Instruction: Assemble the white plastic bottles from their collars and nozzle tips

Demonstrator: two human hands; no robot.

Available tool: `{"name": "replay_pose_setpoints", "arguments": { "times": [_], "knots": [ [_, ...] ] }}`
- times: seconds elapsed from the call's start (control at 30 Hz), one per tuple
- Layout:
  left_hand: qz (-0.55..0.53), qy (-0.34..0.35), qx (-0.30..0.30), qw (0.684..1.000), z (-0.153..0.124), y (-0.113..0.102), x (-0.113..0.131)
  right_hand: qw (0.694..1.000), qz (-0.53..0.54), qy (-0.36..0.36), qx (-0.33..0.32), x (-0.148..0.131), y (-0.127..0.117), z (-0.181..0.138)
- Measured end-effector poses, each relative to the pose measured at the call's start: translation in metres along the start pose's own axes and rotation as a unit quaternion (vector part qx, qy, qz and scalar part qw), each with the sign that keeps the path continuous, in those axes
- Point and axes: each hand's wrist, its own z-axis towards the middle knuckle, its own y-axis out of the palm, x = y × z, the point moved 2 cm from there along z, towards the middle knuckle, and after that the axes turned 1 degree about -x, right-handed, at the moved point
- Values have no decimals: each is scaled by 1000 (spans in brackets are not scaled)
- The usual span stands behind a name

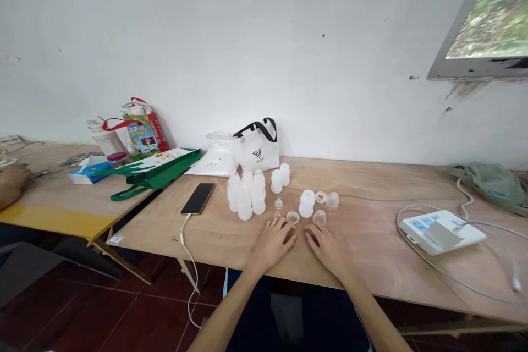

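Observation:
My left hand [272,243] rests palm down on the wooden table, fingers apart, its tips beside a clear bottle nipple [279,203] and a screw ring [292,217]. A second nipple lies partly hidden at those fingertips. Flat on the table too, my right hand [329,246] has its fingers next to a clear dome cap [319,217]. Neither hand grips anything. Just beyond stands a white baby bottle [306,204], with another ring [320,197] and dome cap [332,200] to its right. Small white bottles [280,177] stand farther back.
Several assembled bottles [246,198] cluster at left, near a phone [198,198] on a white cable. A white bag [259,149] leans against the wall. At right lie a power strip [443,232] and a green cloth bag [495,184]. A second table [53,190] adjoins at left.

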Motion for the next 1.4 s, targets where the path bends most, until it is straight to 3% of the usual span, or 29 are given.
{"name": "replay_pose_setpoints", "arguments": {
  "times": [0.2, 0.27, 0.47, 0.67, 0.87, 1.13, 1.4],
  "knots": [
    [-29, -113, 94, 989, -1, 3, -11, 1000, 2, 2, 7, 0, 0, 0],
    [-20, -119, 117, 986, -1, 4, -13, 1000, 3, -2, 9, 1, 1, 0],
    [51, -111, 71, 990, -1, 6, -12, 1000, -1, -8, 9, -3, 3, -1],
    [22, -103, 84, 991, 1, 5, -14, 1000, -14, -16, -10, -16, 4, -1],
    [-38, -98, 93, 990, 1, 3, -18, 1000, -17, -21, -13, -19, 1, -1],
    [-178, -138, 112, 968, 0, 13, -24, 998, 18, -31, 46, -18, 5, -2],
    [-257, -99, 127, 953, 4, 8, -22, 997, 39, -51, 43, -24, 0, -2]
  ]
}}
